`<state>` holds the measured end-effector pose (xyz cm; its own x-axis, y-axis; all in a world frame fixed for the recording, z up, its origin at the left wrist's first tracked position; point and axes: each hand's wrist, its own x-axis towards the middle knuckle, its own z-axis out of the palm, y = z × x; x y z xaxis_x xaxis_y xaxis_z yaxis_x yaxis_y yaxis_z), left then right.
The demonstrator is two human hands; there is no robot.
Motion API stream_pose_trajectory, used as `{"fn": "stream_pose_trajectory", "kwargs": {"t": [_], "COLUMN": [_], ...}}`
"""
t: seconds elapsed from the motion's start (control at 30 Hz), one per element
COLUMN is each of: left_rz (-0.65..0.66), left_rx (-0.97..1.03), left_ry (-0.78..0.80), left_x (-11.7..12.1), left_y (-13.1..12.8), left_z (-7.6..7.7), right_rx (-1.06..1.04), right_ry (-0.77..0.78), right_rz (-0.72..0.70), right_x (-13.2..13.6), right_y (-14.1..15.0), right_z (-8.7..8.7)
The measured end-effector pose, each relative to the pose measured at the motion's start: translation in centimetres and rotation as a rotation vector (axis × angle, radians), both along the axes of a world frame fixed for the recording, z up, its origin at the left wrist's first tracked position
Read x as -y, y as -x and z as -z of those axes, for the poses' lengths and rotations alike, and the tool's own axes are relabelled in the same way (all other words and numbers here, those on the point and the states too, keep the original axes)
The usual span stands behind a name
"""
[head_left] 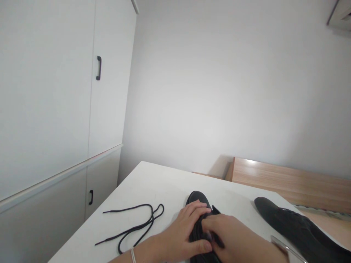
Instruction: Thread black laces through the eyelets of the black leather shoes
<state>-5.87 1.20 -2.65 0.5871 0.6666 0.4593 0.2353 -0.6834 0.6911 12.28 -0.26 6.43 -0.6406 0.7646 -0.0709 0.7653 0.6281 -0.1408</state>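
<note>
A black shoe [196, 197] lies on the white table with its toe pointing away from me. My left hand [184, 231] is wrapped over its left side, fingers across the upper and thumb closer to me. From the right, my right hand [229, 233] reaches over the shoe's opening with its fingers curled in. What those fingertips pinch is hidden; a dark flap stands up just beyond them. To the left, a loose black shoelace [149, 221] lies in loops on the tabletop. A second black shoe [293, 223], with lacing on it, rests at the right.
The white table [161, 175] has its far edge near a pale wall. A white cabinet [109, 109] with dark handles rises on the left. Behind the table at the right is a wooden headboard-like panel [274, 177].
</note>
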Motion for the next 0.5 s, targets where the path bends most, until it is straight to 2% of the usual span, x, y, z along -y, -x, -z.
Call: {"fn": "stream_pose_trajectory", "kwargs": {"t": [0.17,0.3,0.37,0.43,0.5], "left_rz": [0.008,-0.010,-0.011,-0.018,-0.023], "left_rx": [0.011,0.000,0.000,-0.001,0.004], "left_ry": [0.011,0.039,0.027,0.015,-0.009], "left_x": [0.0,0.2,0.2,0.2,0.2], "left_y": [0.0,0.0,0.0,0.0,-0.1], "left_z": [0.0,-0.3,-0.4,-0.4,-0.3], "right_rx": [-0.336,-0.760,-0.969,-1.171,-1.305], "right_ry": [-0.112,-0.111,-0.249,-0.499,-0.724], "right_rz": [0.148,0.150,0.166,0.197,0.155], "right_x": [0.1,0.4,1.1,1.9,2.5], "right_y": [-1.7,-2.7,-2.3,-1.0,0.9], "right_z": [-2.8,-5.2,-6.2,-6.7,-6.4]}}
